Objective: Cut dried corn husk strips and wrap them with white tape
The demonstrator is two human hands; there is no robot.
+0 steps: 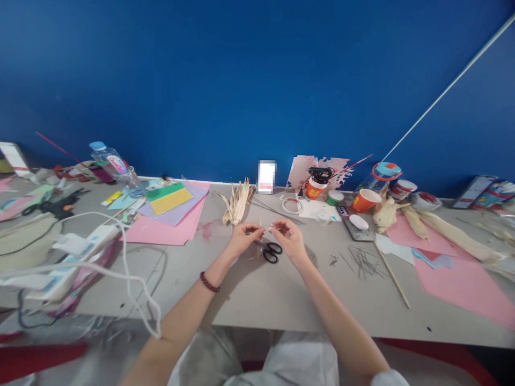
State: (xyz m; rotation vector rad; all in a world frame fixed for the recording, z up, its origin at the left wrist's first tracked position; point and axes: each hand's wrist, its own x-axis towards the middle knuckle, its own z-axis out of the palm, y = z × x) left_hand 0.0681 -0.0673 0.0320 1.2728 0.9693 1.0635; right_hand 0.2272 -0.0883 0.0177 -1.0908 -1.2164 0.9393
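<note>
Wall [201,86] blue, grey table [265,300] cluttered; left hand [244,238], right hand [290,239] pinched shut on small pale piece [268,228]

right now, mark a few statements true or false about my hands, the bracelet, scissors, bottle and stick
1. The left hand and right hand pinch a small pale piece. True.
2. The bracelet is on the right wrist. False: it is on the left wrist.
3. The scissors have black handles. True.
4. The bottle has a red cap. False: the cap is blue.
5. The stick lies left of both hands. False: it lies to their right.
</note>
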